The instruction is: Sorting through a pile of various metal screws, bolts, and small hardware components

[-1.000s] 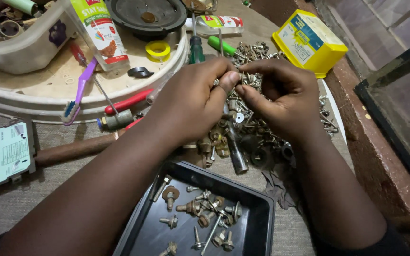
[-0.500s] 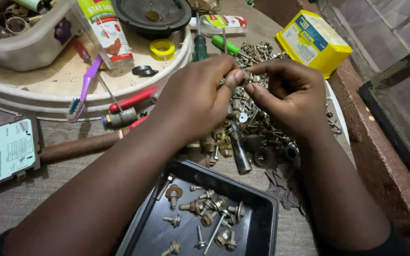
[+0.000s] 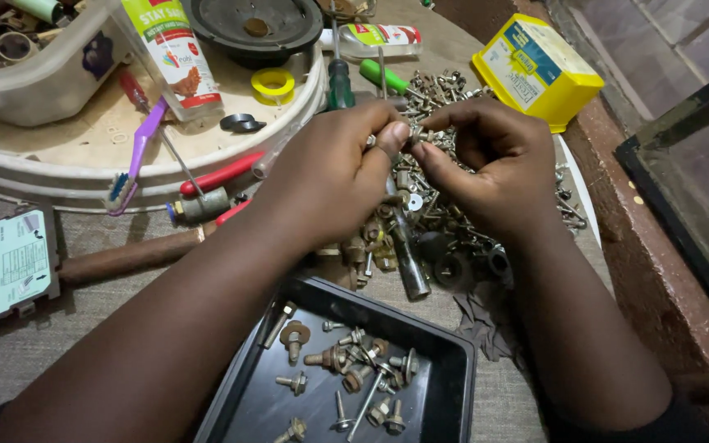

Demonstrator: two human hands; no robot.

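Observation:
My left hand and my right hand meet fingertip to fingertip above a heap of mixed screws, nuts and bolts. Between the thumbs and forefingers sits a small metal fastener, pinched from both sides; its exact shape is mostly hidden by the fingers. Below my forearms lies a black rectangular tray holding several loose bolts and screws.
A round white tray at upper left carries a clear tub, a tube, a purple toothbrush, yellow tape roll and a black speaker cone. Screwdrivers with green handles lie behind the heap. A yellow box sits at upper right, a pale green card at left.
Both hands have stayed together over the heap, with small finger shifts around the pinched fastener. The view has drifted slightly.

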